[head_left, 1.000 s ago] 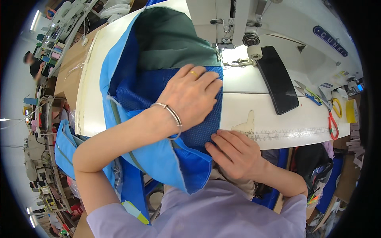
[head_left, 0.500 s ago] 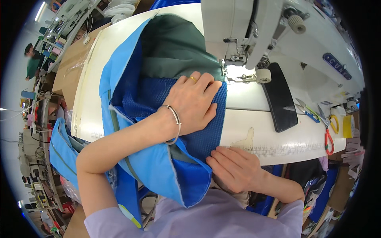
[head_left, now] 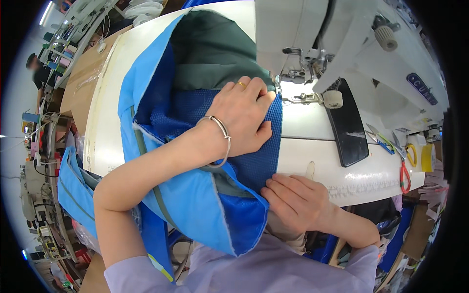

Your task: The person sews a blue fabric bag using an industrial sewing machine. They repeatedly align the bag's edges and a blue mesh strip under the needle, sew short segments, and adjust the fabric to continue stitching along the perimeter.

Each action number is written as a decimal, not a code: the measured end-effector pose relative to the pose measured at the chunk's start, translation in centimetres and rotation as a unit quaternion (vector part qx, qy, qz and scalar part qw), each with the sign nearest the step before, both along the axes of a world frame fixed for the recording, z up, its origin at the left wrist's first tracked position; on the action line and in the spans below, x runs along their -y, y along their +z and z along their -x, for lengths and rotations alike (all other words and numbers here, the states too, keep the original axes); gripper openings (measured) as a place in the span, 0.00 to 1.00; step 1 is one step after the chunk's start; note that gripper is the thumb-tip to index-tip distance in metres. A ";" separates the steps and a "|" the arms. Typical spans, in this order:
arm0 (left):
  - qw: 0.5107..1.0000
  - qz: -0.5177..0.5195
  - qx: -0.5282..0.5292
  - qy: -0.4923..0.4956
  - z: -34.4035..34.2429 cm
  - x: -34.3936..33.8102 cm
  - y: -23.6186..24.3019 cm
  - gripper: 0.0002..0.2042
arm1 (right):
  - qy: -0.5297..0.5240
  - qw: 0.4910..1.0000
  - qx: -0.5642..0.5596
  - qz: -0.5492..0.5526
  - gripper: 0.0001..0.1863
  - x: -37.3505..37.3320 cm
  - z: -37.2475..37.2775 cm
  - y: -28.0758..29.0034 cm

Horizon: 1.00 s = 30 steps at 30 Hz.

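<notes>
1. Nearest to me through the head camera, the right hand (head_left: pixel 303 202) has its fingers bent and close together at the lower right edge of the blue fabric piece (head_left: pixel 185 200). The thumb is hidden, so I cannot tell whether it pinches; I'd judge this hand is there to line up the edge.
2. Further up, the left hand (head_left: pixel 239 117) rests palm down on the dark blue mesh, thumb apart and fingers loosely spread, gripping nothing that I can see. It seems placed so the layer lies flat.
3. The fabric piece itself sits on the white table (head_left: pixel 308 151), its light blue side hanging toward the lap and its dark green lining standing open behind. I take the straight mesh edge to be turned right because the presser foot (head_left: pixel 278 84) is there.
4. Beyond stands the white sewing machine (head_left: pixel 288 22), with a black slab (head_left: pixel 348 132) lying beside it. Red-handled scissors (head_left: pixel 405 178) lie further right, probably for easy reach.
5. Far left, I make out a cardboard sheet (head_left: pixel 88 83) and, past it, a blurred co-worker (head_left: pixel 41 73).
</notes>
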<state>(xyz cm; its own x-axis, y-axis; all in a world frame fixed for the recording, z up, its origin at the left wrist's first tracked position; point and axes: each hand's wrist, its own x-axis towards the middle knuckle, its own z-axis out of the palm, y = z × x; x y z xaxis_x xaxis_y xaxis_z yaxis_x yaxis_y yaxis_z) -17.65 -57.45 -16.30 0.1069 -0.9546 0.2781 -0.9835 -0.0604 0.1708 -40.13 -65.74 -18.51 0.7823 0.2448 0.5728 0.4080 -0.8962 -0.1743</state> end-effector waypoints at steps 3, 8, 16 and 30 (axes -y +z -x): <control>1.000 0.002 -0.015 -0.024 0.7 -1.6 1.0 0.25 | -0.009 1.000 0.006 0.015 0.15 0.0 0.2 -0.1; 0.987 -0.079 -0.081 -0.109 5.9 -7.8 4.2 0.26 | -0.032 0.999 0.022 0.029 0.15 -0.2 0.1 -0.3; 0.979 0.074 -0.181 -0.051 4.3 -9.0 5.3 0.17 | -0.129 0.986 0.102 -0.029 0.15 -0.5 -0.1 -0.5; 0.971 0.033 -0.235 -0.020 4.7 -7.8 6.7 0.24 | -0.014 0.996 0.049 0.080 0.15 -0.1 0.2 -0.2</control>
